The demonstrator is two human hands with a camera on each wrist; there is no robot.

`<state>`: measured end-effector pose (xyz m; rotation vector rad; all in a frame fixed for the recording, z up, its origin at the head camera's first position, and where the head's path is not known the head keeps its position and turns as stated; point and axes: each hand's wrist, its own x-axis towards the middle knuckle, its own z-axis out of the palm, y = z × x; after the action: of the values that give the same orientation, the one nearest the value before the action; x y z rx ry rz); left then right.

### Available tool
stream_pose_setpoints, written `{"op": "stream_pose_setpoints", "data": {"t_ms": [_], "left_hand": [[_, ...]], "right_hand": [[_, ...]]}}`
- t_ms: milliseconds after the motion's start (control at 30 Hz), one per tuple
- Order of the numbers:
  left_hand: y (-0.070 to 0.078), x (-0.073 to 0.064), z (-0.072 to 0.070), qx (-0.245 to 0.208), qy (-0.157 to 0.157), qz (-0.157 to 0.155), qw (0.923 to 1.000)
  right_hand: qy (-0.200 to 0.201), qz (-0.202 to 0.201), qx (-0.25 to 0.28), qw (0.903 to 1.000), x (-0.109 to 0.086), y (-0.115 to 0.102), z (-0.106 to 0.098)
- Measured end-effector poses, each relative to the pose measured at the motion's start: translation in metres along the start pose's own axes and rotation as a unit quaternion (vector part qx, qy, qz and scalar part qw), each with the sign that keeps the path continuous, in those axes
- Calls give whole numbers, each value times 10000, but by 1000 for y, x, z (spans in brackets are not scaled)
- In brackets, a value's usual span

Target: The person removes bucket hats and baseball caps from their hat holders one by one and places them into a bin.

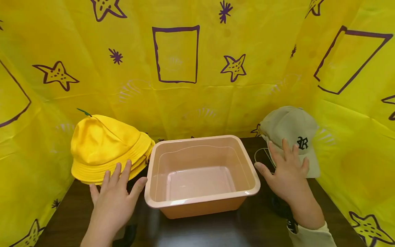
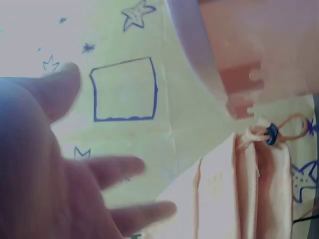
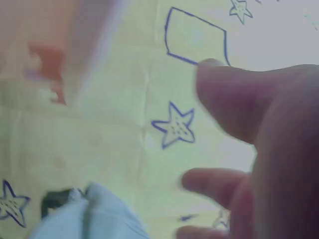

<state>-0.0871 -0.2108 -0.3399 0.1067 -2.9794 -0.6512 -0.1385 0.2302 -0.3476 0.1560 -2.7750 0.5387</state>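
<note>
My left hand [image 1: 112,200], fingers straight and spread, overlaps the brim of a stack of yellow bucket hats [image 1: 105,145] in the head view. A green sprout-like bit tops the stack. The left wrist view shows the hat's side [image 2: 214,199] with a cord and toggle [image 2: 271,134] beyond the fingers. On the other side my right hand [image 1: 287,171], fingers also spread, overlaps a grey-beige cap [image 1: 288,125] with a dark letter emblem. Part of the cap is hidden behind that hand. Neither hand grips anything. Between them a pale pink plastic basin [image 1: 200,200] stands upright with nothing inside.
The dark wooden table [image 1: 197,231] carries everything. Yellow cloth [image 1: 197,103] with purple stars and frames walls it in at the back and both sides, close behind the hats and basin. A thin cord [image 1: 260,150] loops beside the cap.
</note>
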Motion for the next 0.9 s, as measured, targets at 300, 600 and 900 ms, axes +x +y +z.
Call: {"op": "stream_pose_setpoints", "data": {"t_ms": [300,600,900], "left_hand": [[2,-8,12,-1663,275,1172,9787],[-2,-8,35,-2777,-135,1399,9503],[-10,-1,59,-4195,-523,1290,8970]], "right_hand": [[1922,-173,949,9766,-4,24,-30],[2055,1675,1654,9499,-21,66,-52],[909,2859,3575,8844,-40,103,-43]]}}
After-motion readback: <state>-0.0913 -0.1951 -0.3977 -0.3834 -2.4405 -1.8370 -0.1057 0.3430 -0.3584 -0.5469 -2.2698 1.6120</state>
